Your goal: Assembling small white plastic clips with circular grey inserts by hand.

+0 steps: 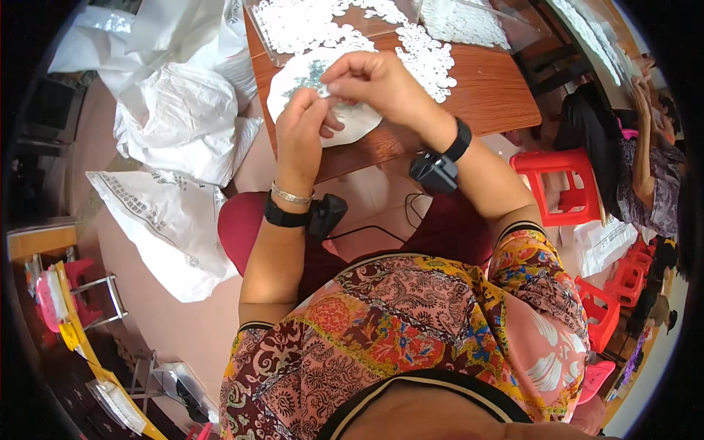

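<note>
My left hand [301,128] and my right hand [370,81] meet over a round white plate [352,134] at the table's near edge. Both are closed, fingertips pinched together on a small white piece [323,92], whose exact kind is too small to tell. On the plate lies a heap of small greyish-silver parts [301,79], partly covered by my fingers. Just beyond the plate, many loose small white pieces [425,62] are spread over the wooden table [491,92].
Clear trays of white pieces [462,23] stand at the table's far side. Stuffed white sacks [176,121] and a flattened sack [172,231] lie on the floor at left. A red stool [561,187] stands at right, near another seated person [645,161].
</note>
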A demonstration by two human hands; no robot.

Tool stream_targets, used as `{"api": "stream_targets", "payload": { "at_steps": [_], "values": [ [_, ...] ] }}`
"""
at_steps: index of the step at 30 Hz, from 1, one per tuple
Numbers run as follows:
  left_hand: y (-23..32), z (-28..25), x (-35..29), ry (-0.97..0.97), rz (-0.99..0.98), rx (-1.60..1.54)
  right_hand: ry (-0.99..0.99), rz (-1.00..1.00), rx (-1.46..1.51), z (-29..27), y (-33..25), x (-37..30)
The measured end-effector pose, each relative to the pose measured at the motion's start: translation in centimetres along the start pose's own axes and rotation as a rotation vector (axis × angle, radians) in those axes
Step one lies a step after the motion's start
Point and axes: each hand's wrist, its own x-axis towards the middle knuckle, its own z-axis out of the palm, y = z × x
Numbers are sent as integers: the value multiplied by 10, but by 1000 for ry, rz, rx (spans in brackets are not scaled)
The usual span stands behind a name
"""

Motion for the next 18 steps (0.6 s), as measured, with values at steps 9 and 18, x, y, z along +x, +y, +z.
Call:
{"api": "stream_targets", "payload": {
  "at_steps": [9,18],
  "values": [
    [-6,-5,-3,7,-26,-80,27,-58,-64,14,-2,-15],
    [-5,-11,1,-82,-54,-124,-28,-138,-222,5,2,-13]
  ]
}}
